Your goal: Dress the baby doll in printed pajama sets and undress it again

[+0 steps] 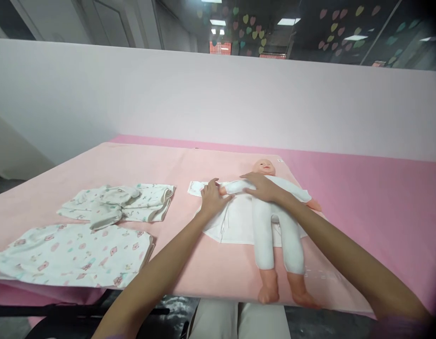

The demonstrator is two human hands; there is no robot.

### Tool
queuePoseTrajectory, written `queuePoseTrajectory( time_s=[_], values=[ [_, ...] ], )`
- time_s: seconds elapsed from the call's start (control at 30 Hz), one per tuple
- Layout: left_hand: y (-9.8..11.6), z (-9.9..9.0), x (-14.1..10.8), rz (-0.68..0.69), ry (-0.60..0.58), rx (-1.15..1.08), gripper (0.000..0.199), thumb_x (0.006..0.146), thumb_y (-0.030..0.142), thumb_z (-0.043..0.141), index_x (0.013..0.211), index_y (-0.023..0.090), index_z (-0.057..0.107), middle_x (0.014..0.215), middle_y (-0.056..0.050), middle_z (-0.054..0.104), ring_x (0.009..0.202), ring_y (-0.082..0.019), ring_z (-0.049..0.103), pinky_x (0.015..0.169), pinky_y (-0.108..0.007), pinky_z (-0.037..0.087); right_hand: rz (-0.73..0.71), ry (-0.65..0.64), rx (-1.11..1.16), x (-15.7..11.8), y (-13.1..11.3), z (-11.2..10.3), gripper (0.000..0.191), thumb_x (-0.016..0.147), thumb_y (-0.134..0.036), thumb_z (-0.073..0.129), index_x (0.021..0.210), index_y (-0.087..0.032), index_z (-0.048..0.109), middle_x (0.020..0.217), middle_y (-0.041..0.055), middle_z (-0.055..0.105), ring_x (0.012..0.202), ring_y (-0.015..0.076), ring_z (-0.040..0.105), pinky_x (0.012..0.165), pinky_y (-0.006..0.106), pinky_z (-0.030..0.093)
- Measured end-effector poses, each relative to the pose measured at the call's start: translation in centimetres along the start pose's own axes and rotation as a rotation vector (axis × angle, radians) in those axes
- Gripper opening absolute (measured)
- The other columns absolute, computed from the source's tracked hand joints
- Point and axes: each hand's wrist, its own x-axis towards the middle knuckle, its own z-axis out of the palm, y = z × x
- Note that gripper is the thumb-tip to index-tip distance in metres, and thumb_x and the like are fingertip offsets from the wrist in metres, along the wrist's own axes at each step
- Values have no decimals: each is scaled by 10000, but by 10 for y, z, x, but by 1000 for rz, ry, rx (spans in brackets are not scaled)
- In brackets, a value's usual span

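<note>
A baby doll (263,235) with a white cloth body lies on its back, feet toward me. A white garment (237,223) is spread flat beneath it, one sleeve (195,188) stretched out to the left. My left hand (213,200) rests at the end of the doll's outstretched arm, fingers apart, the doll's small hand between thumb and fingers. Across the doll's upper arm and chest lies my right hand (264,188), fingers stretched out and thumb below the arm. Neither hand visibly closes on anything.
Left on the pink padded table (189,268) lie folded printed clothes (147,197) with a small bunched cloth (113,202) on top. Nearer me is another printed garment (76,256). A white partition (218,99) stands behind the table.
</note>
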Motion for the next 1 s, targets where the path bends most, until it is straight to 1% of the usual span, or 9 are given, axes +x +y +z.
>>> queuePoseTrajectory(
  time_s=[0.07,0.13,0.37,0.5,0.6,0.67,0.73,0.9,1.0],
  values=[
    [0,0,-4,21,-5,47,991,758,590,869,1546,251,373,1409,-157,579,1365,-397,520,1195,-559,313,-12,-169,-24,27,0,10,498,981,-449,665,1439,-254,651,1455,123,686,1321,344,637,1105,471,486],
    [0,2,-7,17,-1,62,1072,731,601,885,1576,256,324,1441,-167,547,1386,-401,502,1210,-567,292,6,-230,-61,40,3,16,460,965,-451,686,1371,-233,696,1357,136,730,1253,352,665,1043,456,503],
    [-3,5,-6,16,40,55,993,761,529,840,1551,235,315,1498,-166,496,1341,-378,519,1201,-555,313,104,-5,137,14,15,3,348,960,-518,660,1192,-260,682,1199,69,753,1054,289,674,853,368,482],
    [-2,3,-6,44,40,100,672,801,456,795,1359,220,502,1367,-132,572,1240,-354,544,1135,-540,362,157,71,249,6,18,-5,202,867,-409,682,953,-249,593,906,-8,685,846,221,603,696,309,396],
    [-2,4,-4,135,11,145,247,854,373,752,1022,244,624,1261,-97,641,1212,-348,540,1099,-542,365,158,68,251,7,19,-3,235,795,-359,675,829,-245,473,769,-35,559,738,185,505,632,299,315],
    [-1,5,-3,186,18,144,99,893,308,709,910,245,634,1273,-87,671,1239,-350,529,1099,-551,352,155,58,258,7,20,-2,261,782,-355,657,801,-245,421,744,-37,510,713,177,460,617,303,287],
    [1,4,-1,166,31,109,20,939,264,643,925,251,648,1287,-83,694,1252,-348,528,1096,-558,349,148,58,264,7,22,-1,273,780,-351,639,787,-244,388,739,-34,487,712,176,437,615,307,278],
    [6,-8,2,-19,8,-99,95,1013,243,516,947,255,585,1166,-69,734,1198,-309,570,1075,-530,396,125,19,225,10,23,2,261,795,-358,644,774,-240,412,752,-30,524,714,176,458,623,309,299],
    [10,-12,0,43,38,-153,96,1007,227,513,917,256,534,1130,-61,723,1151,-286,589,1041,-483,431,116,-28,120,19,19,8,224,800,-394,708,818,-240,546,857,-5,660,769,199,554,653,316,342]
  ],
)
